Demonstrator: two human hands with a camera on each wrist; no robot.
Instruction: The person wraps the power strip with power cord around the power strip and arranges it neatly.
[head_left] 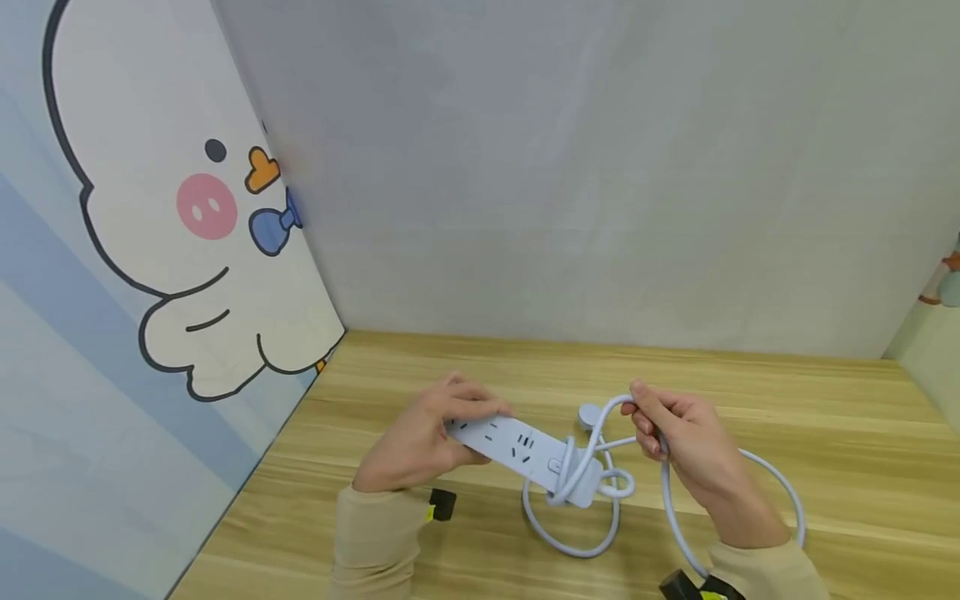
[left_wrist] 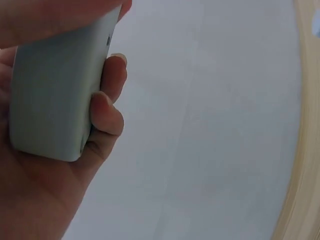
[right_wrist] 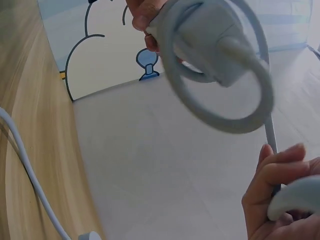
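Note:
My left hand [head_left: 435, 429] grips one end of a white power strip [head_left: 517, 446], its thumb and fingers wrapped around the sides. In the left wrist view the closed end of the strip [left_wrist: 55, 95] lies against the palm. The strip's white cord [head_left: 577, 475] loops around its far end, where the cord comes out. My right hand [head_left: 686, 433] pinches the cord to the right of the strip, thumb against the fingers. In the right wrist view a wide loop of cord [right_wrist: 225, 125] hangs around the strip's end. The round plug [head_left: 589, 417] shows behind the strip.
Under the hands lies a wood-grain table [head_left: 360, 533]. More slack cord [head_left: 783, 487] curves by the right forearm. A plain grey wall [head_left: 600, 208] rises at the back, and a panel with a cartoon duck [head_left: 172, 208] stands at the left.

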